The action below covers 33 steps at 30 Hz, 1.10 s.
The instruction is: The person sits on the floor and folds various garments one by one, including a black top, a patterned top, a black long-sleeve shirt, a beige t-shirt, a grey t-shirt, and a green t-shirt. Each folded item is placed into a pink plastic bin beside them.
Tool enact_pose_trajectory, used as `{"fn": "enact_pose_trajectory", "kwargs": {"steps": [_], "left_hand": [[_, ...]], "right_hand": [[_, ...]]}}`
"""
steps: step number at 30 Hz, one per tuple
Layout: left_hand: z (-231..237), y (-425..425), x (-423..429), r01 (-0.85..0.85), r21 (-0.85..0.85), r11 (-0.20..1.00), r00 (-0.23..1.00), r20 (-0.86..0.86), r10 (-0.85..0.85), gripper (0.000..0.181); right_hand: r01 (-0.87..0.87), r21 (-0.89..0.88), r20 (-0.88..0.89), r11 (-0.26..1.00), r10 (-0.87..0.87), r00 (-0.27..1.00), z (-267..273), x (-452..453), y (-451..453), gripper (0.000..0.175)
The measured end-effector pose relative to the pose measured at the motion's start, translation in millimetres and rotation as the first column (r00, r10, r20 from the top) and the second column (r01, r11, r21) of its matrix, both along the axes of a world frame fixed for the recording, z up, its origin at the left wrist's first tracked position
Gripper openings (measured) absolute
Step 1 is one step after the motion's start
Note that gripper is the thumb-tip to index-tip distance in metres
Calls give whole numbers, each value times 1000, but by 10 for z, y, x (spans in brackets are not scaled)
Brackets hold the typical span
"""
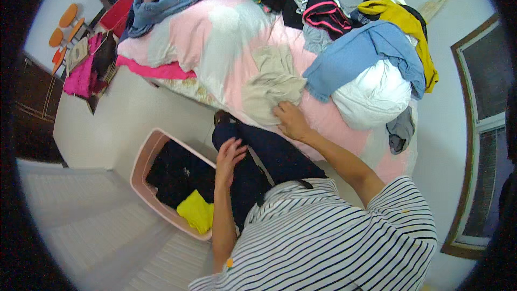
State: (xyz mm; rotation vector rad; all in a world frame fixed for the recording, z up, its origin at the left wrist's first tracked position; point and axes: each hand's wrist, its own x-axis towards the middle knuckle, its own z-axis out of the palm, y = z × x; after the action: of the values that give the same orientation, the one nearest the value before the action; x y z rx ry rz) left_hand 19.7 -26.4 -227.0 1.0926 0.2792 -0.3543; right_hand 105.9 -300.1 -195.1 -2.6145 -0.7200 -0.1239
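My right hand has its fingers closed on the near edge of a beige cloth garment, which lies crumpled on the pink and white bedding. Over my knee, my left hand is raised with its fingers apart and nothing in it. Left of that hand, a pink plastic bin on the floor holds dark clothes and a yellow folded cloth. A blue denim garment is draped over a white rounded bundle to the right of the beige garment.
Piled clothes, among them a mustard garment and a black one with pink trim, cover the bed's far side. A grey sock-like item lies near the right edge. White drawers stand at lower left. A red basin is at upper left.
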Motion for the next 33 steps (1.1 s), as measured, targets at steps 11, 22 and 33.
{"fn": "enact_pose_trajectory", "kwargs": {"steps": [11, 22, 33], "left_hand": [[121, -791, 809, -185, 388, 903, 972, -64, 227, 99], [47, -813, 977, -209, 483, 850, 970, -4, 241, 84], [1528, -711, 986, -142, 826, 546, 686, 480, -547, 76]], "right_hand": [[202, 355, -68, 913, -190, 979, 229, -147, -384, 27], [394, 427, -203, 814, -338, 919, 139, 493, -471, 27], [-246, 745, 51, 619, 316, 948, 1457, 352, -98, 21]]}}
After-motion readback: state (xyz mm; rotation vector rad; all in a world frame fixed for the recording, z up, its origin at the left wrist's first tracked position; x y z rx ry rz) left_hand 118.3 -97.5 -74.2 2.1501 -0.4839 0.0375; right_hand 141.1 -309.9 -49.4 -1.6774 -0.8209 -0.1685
